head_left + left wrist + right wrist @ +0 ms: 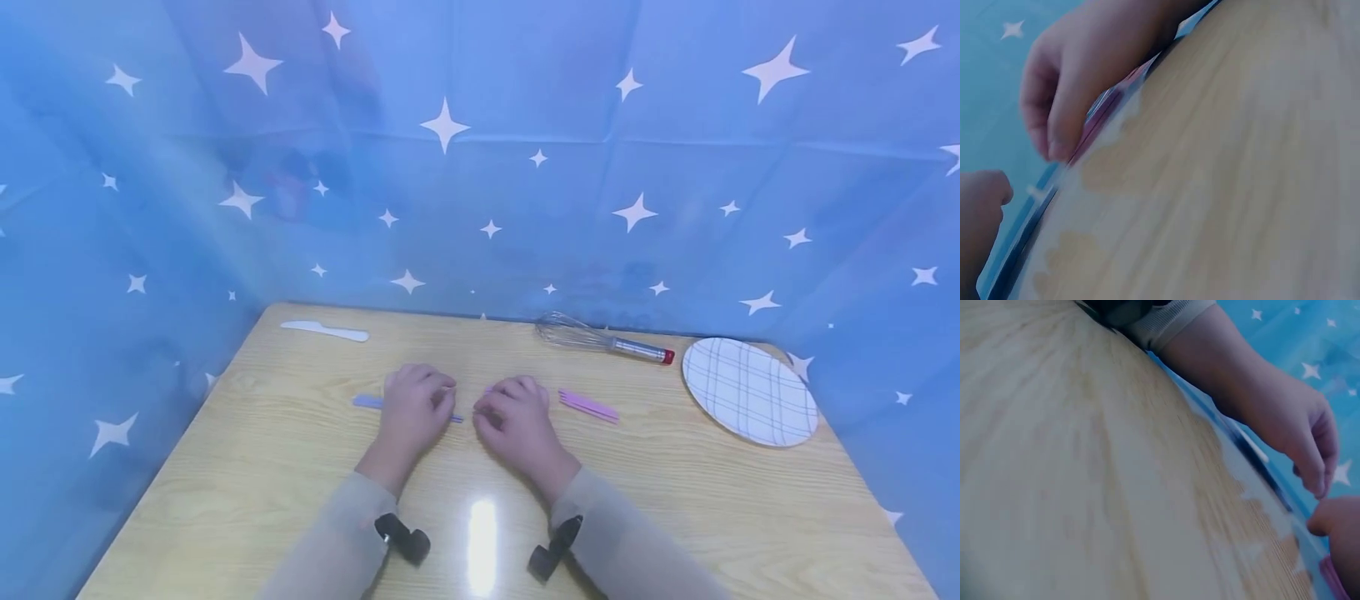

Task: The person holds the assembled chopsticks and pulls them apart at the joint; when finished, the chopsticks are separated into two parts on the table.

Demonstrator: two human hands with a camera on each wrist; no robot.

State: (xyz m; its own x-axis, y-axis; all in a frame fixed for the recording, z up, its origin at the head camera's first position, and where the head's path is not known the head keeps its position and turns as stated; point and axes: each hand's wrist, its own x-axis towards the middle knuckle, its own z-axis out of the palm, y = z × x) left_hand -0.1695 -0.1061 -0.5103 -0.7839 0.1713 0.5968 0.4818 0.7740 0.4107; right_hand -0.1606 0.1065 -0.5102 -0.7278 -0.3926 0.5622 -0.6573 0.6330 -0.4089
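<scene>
My left hand (416, 407) lies over a thin blue utensil (367, 402). Its ends show on both sides, and the hand hides its middle, so its kind is unclear. A little to the right, my right hand (517, 418) has its fingers loosely bent, with a gap between the two hands. Beside it lies a slim pink utensil (588, 406), split lengthwise into narrow strips; a bit of pink also shows at the hand's left. In the wrist views, the left hand (1291, 419) and the right hand (1094, 62) hang with bent fingers and no visible object in them.
At the back left of the wooden table (247, 492) lies a white knife (324, 330). Along the back edge is a wire whisk (600, 340) with a red-tipped handle. A white checked plate (750, 392) sits at the right. Blue star-printed cloth (525, 92) hangs behind.
</scene>
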